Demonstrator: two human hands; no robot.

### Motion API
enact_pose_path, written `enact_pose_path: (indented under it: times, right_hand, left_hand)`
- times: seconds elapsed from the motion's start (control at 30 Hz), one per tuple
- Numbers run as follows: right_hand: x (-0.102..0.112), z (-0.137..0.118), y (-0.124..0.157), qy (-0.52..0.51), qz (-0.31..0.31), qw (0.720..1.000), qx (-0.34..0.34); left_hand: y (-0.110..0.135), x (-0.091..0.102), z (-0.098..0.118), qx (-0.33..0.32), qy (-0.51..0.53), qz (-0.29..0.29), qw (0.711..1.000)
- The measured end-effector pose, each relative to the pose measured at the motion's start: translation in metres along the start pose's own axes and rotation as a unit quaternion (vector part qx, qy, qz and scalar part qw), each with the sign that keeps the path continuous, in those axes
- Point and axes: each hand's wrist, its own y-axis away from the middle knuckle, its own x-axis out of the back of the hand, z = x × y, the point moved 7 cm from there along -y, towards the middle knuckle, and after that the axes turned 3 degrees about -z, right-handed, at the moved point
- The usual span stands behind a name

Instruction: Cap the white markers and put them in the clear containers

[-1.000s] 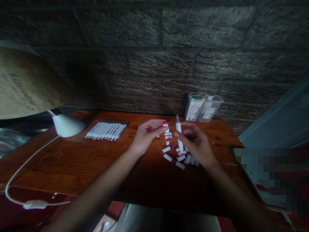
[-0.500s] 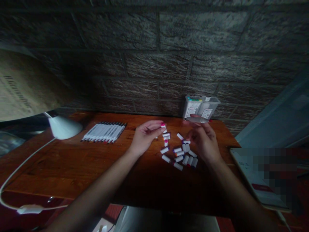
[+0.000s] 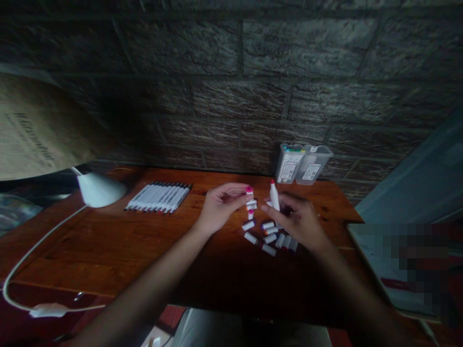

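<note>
My left hand (image 3: 224, 206) pinches a marker cap (image 3: 249, 192) with a pink end, over the middle of the wooden table. Held upright in my right hand (image 3: 297, 216) is an uncapped white marker (image 3: 274, 195), its red tip pointing up. The tip stands to the right of the cap, with a gap between them. Several loose white caps (image 3: 269, 249) with purple, orange, pink and red ends lie scattered below and between my hands. Part of that group is hidden by my right hand.
A row of white markers (image 3: 159, 197) lies side by side at the left. Against the brick wall stand two clear plastic cases, one holding markers (image 3: 288, 166) and the other see-through (image 3: 310, 168). A lamp base (image 3: 101, 189) is at far left, a pale device (image 3: 376, 260) at right.
My right hand has moved left and turned the marker from lying sideways to upright, its red tip now up. My left hand keeps its pinch on the cap, almost in place.
</note>
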Motion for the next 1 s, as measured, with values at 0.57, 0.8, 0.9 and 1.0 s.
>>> enact_pose_path:
  times: [0.57,0.8,0.9,1.0]
  right_hand:
    - [-0.023,0.0,0.004,-0.062,-0.082,0.995,-0.016]
    - [-0.026,0.001,0.004,-0.048,-0.086,0.995,-0.014]
    - [-0.027,0.0,0.005,-0.034,-0.092,0.995,-0.008]
    - [-0.028,-0.001,0.005,-0.017,-0.096,0.995,-0.005]
  left_hand:
    - [0.002,-0.006,0.003,0.001,0.026,-0.017,1.0]
    - [0.002,-0.005,0.004,-0.001,0.027,-0.016,1.0]
    - [0.001,-0.004,0.004,-0.003,0.023,-0.014,1.0]
    - [0.001,-0.004,0.003,-0.004,0.025,-0.01,1.0]
